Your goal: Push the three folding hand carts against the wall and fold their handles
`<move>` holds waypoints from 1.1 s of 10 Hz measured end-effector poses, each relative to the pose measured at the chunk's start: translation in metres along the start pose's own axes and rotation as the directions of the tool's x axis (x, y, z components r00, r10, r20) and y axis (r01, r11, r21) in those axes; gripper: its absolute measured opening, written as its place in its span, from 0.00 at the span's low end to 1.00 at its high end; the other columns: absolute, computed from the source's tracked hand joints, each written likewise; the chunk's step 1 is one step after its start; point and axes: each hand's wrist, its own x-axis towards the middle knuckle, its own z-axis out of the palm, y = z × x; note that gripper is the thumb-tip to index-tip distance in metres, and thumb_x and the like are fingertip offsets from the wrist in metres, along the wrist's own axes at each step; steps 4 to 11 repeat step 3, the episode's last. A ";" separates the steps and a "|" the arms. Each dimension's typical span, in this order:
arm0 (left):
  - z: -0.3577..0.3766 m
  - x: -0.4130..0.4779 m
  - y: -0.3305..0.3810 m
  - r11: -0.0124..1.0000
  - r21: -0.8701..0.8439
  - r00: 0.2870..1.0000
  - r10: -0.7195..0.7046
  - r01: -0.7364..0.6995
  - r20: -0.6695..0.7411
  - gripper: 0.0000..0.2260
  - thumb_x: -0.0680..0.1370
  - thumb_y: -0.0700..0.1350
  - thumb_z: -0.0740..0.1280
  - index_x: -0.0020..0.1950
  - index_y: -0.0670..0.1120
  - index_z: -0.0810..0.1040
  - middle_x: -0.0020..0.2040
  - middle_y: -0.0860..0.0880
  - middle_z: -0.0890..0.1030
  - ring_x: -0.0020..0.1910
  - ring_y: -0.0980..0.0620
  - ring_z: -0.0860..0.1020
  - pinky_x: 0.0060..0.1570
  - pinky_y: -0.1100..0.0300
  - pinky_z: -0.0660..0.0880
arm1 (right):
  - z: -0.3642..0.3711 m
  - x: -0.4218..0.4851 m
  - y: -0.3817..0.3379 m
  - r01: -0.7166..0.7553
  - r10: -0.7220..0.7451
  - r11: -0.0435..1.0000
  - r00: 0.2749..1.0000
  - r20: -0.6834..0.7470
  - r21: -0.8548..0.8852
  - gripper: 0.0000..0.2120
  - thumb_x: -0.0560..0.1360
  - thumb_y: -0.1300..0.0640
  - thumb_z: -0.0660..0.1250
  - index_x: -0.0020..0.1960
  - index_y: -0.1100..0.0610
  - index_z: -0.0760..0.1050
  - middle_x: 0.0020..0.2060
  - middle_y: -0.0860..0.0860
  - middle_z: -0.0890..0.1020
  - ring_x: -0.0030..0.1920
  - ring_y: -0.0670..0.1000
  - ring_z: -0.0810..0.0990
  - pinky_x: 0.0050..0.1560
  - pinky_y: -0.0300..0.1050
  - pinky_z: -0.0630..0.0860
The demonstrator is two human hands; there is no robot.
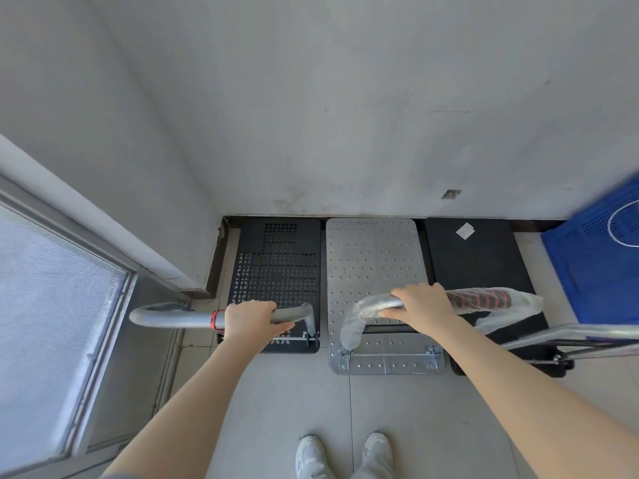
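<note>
Three hand carts stand side by side with their far ends at the wall (pixel 345 115). The left cart (pixel 276 261) has a black perforated deck, and my left hand (pixel 254 321) grips its upright grey handle (pixel 173 318). In the middle, the silver dimpled cart (pixel 373 257) has an upright handle wrapped in clear plastic (pixel 484 300) with a red-and-black grip; my right hand (pixel 423 304) is closed around it. The right cart (pixel 477 261) has a plain black deck with a white sticker. Its chrome handle (pixel 587 335) slants off to the right edge.
A blue perforated plastic crate (pixel 598 264) leans at the far right beside the black cart. A window with a grey metal frame (pixel 86 305) runs along the left. The tiled floor (pixel 380 409) stretches toward me, with my white shoes (pixel 345 454) at the bottom.
</note>
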 end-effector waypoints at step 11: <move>-0.020 -0.001 0.012 0.986 -0.164 0.999 -0.025 0.031 0.039 0.36 0.72 0.68 0.63 0.75 0.54 0.58 0.71 0.48 0.68 0.70 0.45 0.67 0.69 0.44 0.63 | -0.015 -0.005 -0.009 -0.122 0.097 0.967 0.988 0.120 0.224 0.34 0.72 0.35 0.63 0.72 0.49 0.60 0.69 0.51 0.71 0.68 0.57 0.71 0.69 0.62 0.61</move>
